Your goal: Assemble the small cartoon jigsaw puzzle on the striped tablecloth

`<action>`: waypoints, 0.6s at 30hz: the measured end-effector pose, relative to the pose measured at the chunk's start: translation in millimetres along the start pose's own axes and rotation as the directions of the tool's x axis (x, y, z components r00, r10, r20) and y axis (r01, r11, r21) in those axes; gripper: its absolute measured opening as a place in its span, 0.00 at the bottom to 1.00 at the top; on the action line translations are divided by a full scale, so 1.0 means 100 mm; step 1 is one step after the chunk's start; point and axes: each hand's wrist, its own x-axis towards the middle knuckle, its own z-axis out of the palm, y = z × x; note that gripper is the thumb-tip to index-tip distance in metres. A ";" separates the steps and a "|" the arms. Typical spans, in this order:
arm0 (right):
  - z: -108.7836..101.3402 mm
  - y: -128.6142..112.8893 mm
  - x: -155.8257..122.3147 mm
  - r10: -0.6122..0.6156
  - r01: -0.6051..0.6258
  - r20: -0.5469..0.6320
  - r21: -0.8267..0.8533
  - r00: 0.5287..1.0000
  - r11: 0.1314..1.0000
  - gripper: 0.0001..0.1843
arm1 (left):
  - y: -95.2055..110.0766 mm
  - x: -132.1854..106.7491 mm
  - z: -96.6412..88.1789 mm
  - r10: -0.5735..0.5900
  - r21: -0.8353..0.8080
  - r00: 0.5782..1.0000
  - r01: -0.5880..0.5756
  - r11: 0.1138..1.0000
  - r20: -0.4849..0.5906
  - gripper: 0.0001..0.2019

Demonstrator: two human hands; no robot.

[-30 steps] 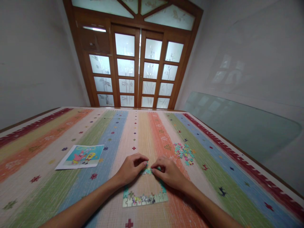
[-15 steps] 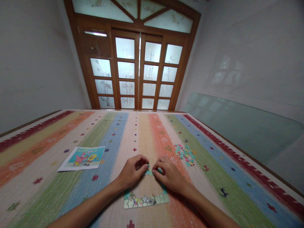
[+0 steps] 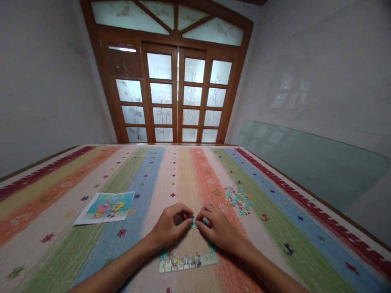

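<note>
Thumb and fingers of my left hand [image 3: 171, 224] are pinched together at the edge of some small teal jigsaw puzzle pieces [image 3: 194, 222]. Just to the right, my right hand [image 3: 218, 226] pinches the same teal pieces from the other side, its fingers curled. The fingertips hide most of these pieces. Closer to me lies a joined strip of jigsaw puzzle [image 3: 183, 263], pale green along its bottom edge with pink, yellow and dark patterns. Teal pieces rise at both its ends, partly covered by my hands.
Loose puzzle pieces [image 3: 238, 200] lie in a pile to the right of my hands. On the left is a printed cartoon picture [image 3: 106, 207] on white paper. A striped cloth [image 3: 122, 252] covers the table; a glass-paned wooden door [image 3: 177, 93] stands beyond.
My left fingertips have shifted slightly right over the teal pieces, so less of them shows. The view has tilted slightly. Both hands stay pinched in nearly the same place.
</note>
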 end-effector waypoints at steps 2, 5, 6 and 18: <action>0.00 0.00 0.00 0.001 -0.001 0.000 0.005 1.000 1.000 0.04 | 0.00 0.00 0.00 0.002 -0.001 1.000 -0.002 1.000 0.011 0.06; 0.00 0.00 0.00 -0.006 0.006 0.004 0.025 1.000 1.000 0.06 | 0.02 -0.01 0.01 -0.003 0.008 1.000 0.003 1.000 0.016 0.06; -0.01 0.01 0.00 -0.009 0.009 0.005 0.039 1.000 0.999 0.07 | 0.02 -0.01 0.01 -0.005 0.012 1.000 0.005 1.000 0.017 0.06; 0.00 -0.09 0.00 0.130 -0.109 -0.026 0.403 0.991 0.909 0.08 | 0.02 -0.02 0.00 0.072 -0.023 0.997 -0.071 0.997 0.022 0.05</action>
